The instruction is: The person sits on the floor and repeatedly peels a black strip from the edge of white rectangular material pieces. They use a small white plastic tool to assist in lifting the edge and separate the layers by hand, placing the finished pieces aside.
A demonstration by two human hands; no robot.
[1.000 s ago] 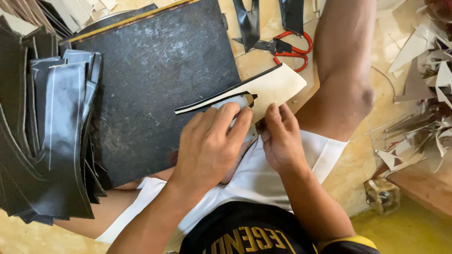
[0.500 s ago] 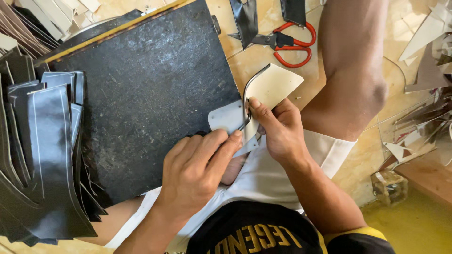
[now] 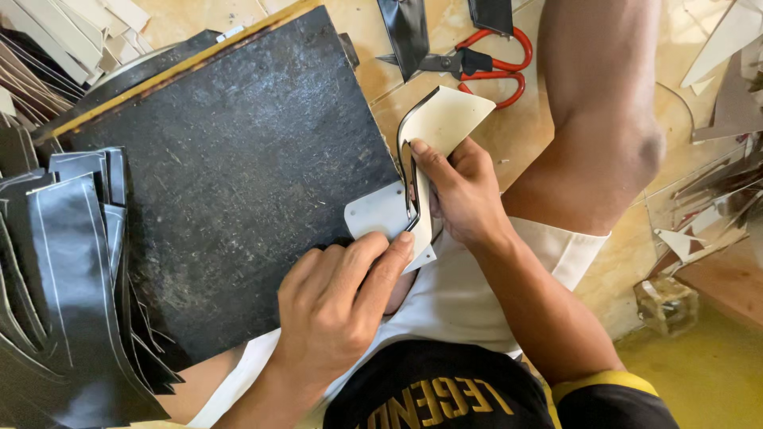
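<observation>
My right hand grips a cream-backed, black-faced leather piece, holding it upright and curved at the right edge of a black work board. My left hand pinches the lower end of the same piece, next to a second cream flap lying on the board's edge. Both hands rest over my lap in white shorts. My bare right knee is raised just right of the piece.
Red-handled scissors lie on the floor beyond the piece, beside black offcuts. A stack of black cut leather pieces sits left of the board. Cream strips lie top left; scraps litter the right.
The leather piece went from lying flat under both hands to standing upright and folded in my right hand. My left hand slid down to its lower end.
</observation>
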